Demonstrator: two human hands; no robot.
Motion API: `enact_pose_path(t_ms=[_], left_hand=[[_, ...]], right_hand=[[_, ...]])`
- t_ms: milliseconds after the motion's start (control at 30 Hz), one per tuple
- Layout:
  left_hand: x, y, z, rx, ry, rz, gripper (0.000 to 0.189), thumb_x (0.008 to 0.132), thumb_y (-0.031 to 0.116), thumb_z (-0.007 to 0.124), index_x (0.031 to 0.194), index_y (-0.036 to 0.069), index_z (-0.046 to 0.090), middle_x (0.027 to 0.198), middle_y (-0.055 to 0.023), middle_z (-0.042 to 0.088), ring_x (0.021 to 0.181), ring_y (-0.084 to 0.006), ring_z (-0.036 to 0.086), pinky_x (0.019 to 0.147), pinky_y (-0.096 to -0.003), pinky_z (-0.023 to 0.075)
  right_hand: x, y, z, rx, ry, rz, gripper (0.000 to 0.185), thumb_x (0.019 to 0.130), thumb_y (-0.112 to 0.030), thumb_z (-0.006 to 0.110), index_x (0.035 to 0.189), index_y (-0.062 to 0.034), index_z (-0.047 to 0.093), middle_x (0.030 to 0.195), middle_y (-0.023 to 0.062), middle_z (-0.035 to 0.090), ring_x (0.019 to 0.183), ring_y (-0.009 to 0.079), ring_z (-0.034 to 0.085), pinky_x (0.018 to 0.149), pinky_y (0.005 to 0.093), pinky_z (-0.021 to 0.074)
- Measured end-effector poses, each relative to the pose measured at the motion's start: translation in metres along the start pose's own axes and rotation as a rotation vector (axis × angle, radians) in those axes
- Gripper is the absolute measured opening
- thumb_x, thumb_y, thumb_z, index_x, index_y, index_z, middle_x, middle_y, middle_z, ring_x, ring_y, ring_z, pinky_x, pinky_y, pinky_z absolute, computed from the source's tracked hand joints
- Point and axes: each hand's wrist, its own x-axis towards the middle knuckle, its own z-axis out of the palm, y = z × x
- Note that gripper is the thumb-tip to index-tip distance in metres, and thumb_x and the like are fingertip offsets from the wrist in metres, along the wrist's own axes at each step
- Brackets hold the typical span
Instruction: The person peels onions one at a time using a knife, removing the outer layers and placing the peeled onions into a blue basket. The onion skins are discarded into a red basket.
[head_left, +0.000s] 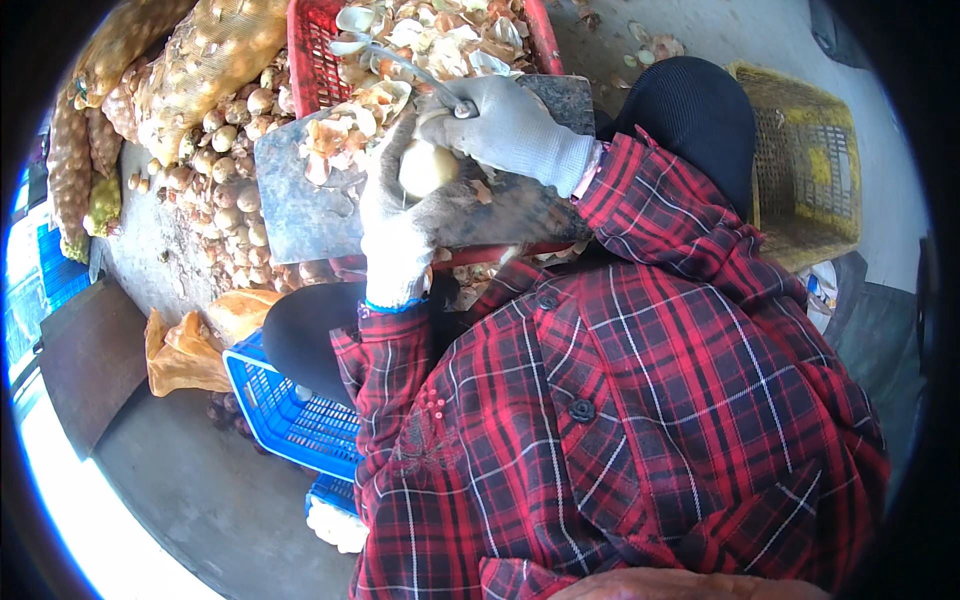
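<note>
My left hand (394, 206), in a white and grey work glove, is closed around a pale peeled onion (427, 171). My right hand (499, 127), gloved too, grips a thin metal tool, probably a knife (412, 66), which points up and to the left; its exact shape is unclear. The right fingers are close to the onion's upper side. Beneath both hands lies a dark flat board (311, 221) set across a red plastic crate (551, 37). Loose onion skins (341, 131) are heaped at the board's left, and many more peels (442, 30) fill the crate.
Unpeeled onions (225, 172) spread over the floor on the left, below full mesh sacks (217, 67). A blue crate (292, 409) stands by my left knee, with a crumpled orange-tan bag (184, 352) beside it. To the right is a yellow crate (806, 165).
</note>
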Motion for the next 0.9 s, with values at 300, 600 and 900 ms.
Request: enact_pose_path(t_ms=[300,600,900], left_hand=[[0.008,-0.014,-0.022,-0.211,0.065,0.161,0.071,0.080,-0.003,0.063,0.145,0.008,0.035,0.129,-0.0169,0.051,0.111,-0.0257,0.059,0.095,-0.0402,0.0525],[0.006,-0.007,-0.023,-0.204,0.273,0.188,0.071,0.075,-0.006,0.062,0.141,0.006,0.038,0.128,-0.0168,0.051,0.113,-0.0272,0.058,0.094,-0.0381,0.0531],[0.007,-0.016,-0.034,0.041,0.260,0.137,0.064,0.073,0.007,0.073,0.131,0.000,0.047,0.110,-0.0143,0.060,0.087,-0.0227,0.065,0.067,-0.0331,0.0586]], right_hand=[[-0.004,0.005,-0.010,-0.459,0.004,-0.227,0.019,0.085,-0.023,0.061,0.096,-0.0105,0.068,0.082,0.0161,0.068,0.079,0.0324,0.068,0.075,0.0427,0.0525],[-0.029,-0.003,-0.004,-0.790,-0.204,-0.192,0.025,0.082,-0.021,0.063,0.106,-0.0152,0.066,0.082,0.0094,0.068,0.079,0.0281,0.067,0.072,0.0414,0.0519],[-0.025,-0.009,-0.006,-0.847,-0.215,-0.017,0.024,0.085,-0.025,0.061,0.103,-0.0097,0.066,0.085,0.0139,0.068,0.084,0.0332,0.067,0.076,0.0437,0.0514]])
